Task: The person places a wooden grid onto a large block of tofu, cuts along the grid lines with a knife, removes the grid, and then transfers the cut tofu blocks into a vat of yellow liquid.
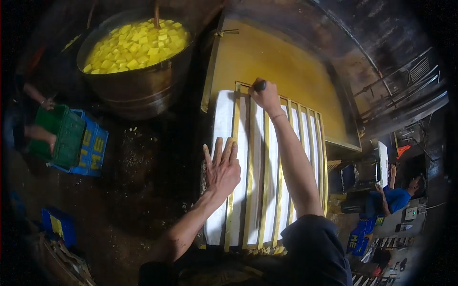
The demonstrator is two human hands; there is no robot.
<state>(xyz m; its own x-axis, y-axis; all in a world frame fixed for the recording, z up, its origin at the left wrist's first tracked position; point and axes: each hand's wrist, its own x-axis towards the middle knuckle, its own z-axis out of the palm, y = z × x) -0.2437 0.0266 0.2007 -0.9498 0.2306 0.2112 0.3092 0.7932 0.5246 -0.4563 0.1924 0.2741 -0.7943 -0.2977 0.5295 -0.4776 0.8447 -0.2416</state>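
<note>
A white slab (224, 112), which looks like tofu, lies in front of me under a slatted frame (263, 190) of long yellowish bars. My left hand (223, 170) rests flat on the slab's left part and the nearest bar, fingers stretched out and slightly apart. Near the frame's far end, my right hand (267, 98) is closed round a dark-handled tool (260, 86); its rounded handle end shows, while the working end is hidden below the fist. Crumbly yellowish bits (272, 250) lie along the slab's near edge.
Beyond the slab stands a wide vat (276, 52) of brownish-yellow liquid. A large round pot (143, 90) at far left holds yellow cubes (138, 45). Another person's hands are beside green (71, 138) and blue crates (93, 148). A person in blue (398, 198) works at right.
</note>
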